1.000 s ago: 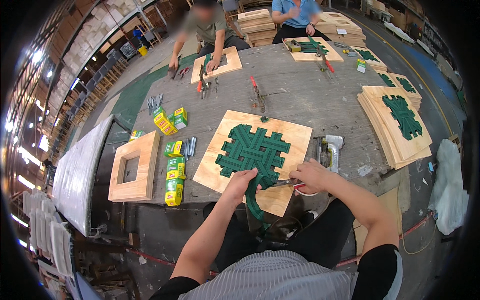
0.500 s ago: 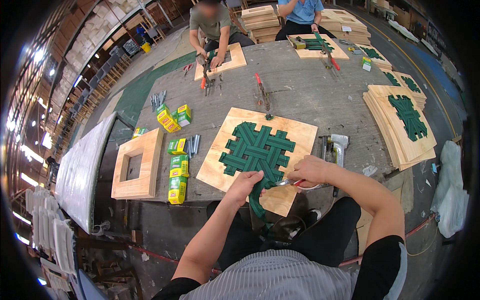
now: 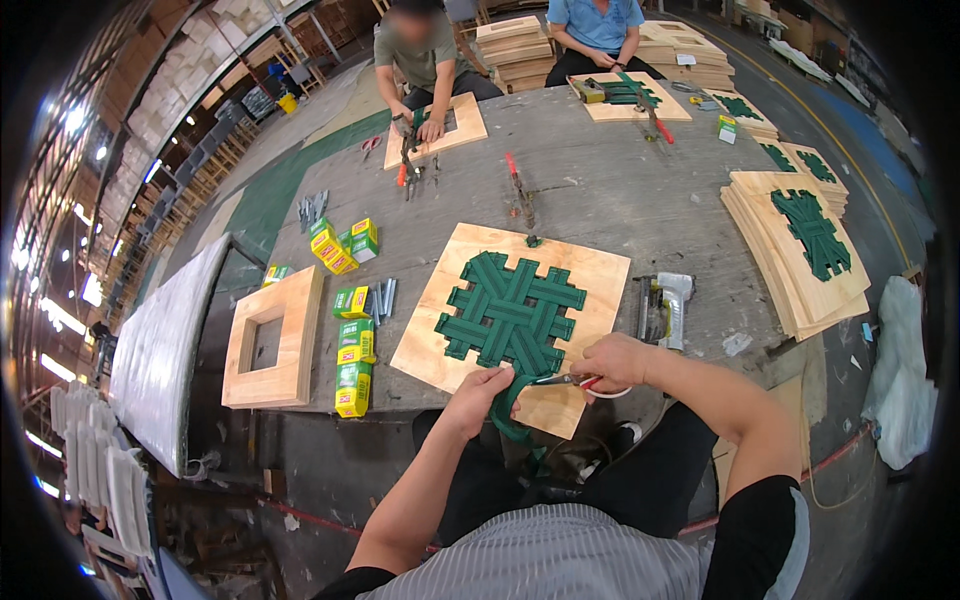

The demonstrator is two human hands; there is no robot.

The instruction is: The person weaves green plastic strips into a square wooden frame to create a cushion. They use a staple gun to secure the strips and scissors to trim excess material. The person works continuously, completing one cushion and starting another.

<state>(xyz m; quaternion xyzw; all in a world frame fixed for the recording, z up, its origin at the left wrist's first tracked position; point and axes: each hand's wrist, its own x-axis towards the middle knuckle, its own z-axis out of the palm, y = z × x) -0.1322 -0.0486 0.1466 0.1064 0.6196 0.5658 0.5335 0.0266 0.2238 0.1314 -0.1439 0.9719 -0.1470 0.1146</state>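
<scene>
While the left hand (image 3: 480, 398) pinches a loose green webbing strap (image 3: 508, 428) at the plywood panel's (image 3: 420, 355) six o'clock, the right hand (image 3: 612, 365) grips red-handled scissors (image 3: 588, 382), blades at the strap. A staple gun (image 3: 674, 305) lies at three; farther off, a seated co-worker (image 3: 422, 65) bends over another panel (image 3: 465, 118) at eleven.

Wooden frame (image 3: 292, 340), square-holed, rests beside small yellow-and-green cartons (image 3: 355, 342); plastic-wrapped panel (image 3: 165, 350) stands left of these; yellow bucket (image 3: 288, 103), one, sits in background; row of chairs (image 3: 205, 150) extends nearby; crumpled translucent plastic (image 3: 900, 370) lies far right
</scene>
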